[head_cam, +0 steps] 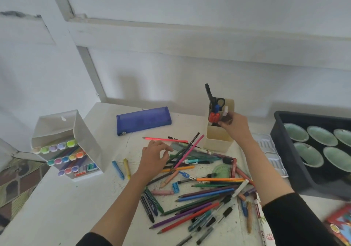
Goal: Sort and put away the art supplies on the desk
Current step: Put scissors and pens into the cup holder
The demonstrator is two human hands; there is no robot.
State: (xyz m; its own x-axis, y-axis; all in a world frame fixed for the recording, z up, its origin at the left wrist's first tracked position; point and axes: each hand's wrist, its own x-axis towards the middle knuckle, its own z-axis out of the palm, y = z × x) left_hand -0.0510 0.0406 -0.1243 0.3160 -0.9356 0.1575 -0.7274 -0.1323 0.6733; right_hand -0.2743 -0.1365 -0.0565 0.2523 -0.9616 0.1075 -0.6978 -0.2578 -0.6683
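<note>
A loose pile of coloured pencils and pens (201, 194) covers the middle of the white desk (76, 207). My right hand (236, 127) is at the rim of the cream pen holder (218, 138), pinching a small dark item with a white end (226, 113) over its opening. Scissors and a black marker stand in the holder. My left hand (153, 158) hovers with relaxed fingers over the pile's left edge, holding nothing. A blue pencil case (143, 119) lies behind the pile.
A white marker rack (72, 145) with pastel-capped markers stands at the left. A black tray (296, 162) with several green bowls sits at the right, a clear plastic insert (269, 154) beside it. Blue and yellow crayons (121, 168) lie left of the pile. A red box (340, 225) is at the bottom right.
</note>
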